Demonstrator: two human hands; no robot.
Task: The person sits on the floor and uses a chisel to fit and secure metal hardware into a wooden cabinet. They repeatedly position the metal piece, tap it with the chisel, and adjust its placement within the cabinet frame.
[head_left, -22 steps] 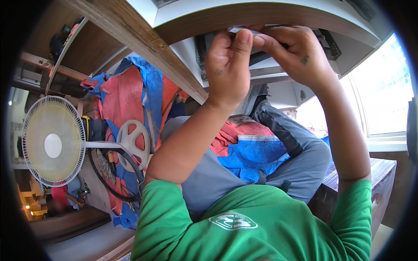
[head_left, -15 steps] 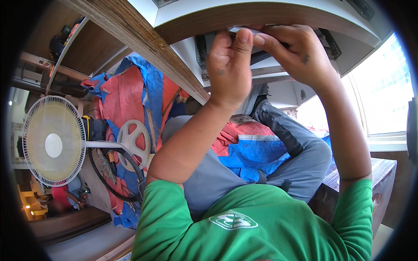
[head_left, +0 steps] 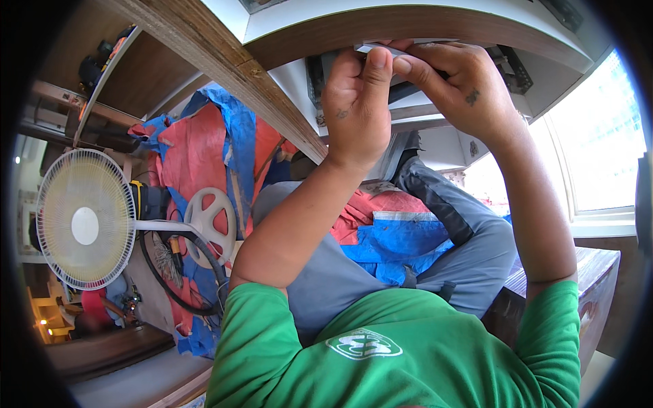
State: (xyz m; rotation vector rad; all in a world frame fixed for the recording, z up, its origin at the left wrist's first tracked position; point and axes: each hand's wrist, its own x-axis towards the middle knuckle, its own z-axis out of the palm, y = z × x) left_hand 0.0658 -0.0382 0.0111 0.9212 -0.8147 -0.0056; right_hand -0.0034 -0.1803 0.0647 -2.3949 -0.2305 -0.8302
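Both hands are raised close together beneath the lower edge of a brown wood-faced panel. My left hand is closed, its thumb up and fingertips pinching a thin pale strip. From the other side my right hand reaches in with fingers bent, thumb and fingertips closed on the strip near the left thumb. Most of the strip is hidden by the fingers, so its exact kind does not show. Behind the hands are the white cabinet's inside and a dark perforated metal bracket.
A thick wooden beam slants down at the left of my hands. Red and blue tarpaulin covers the floor. A white fan stands left, with a black cable nearby. A wrapped box sits right, below a window; another person is far left.
The hands have shifted very slightly, and the right hand has turned a little. More of the pale strip shows above the left thumb.
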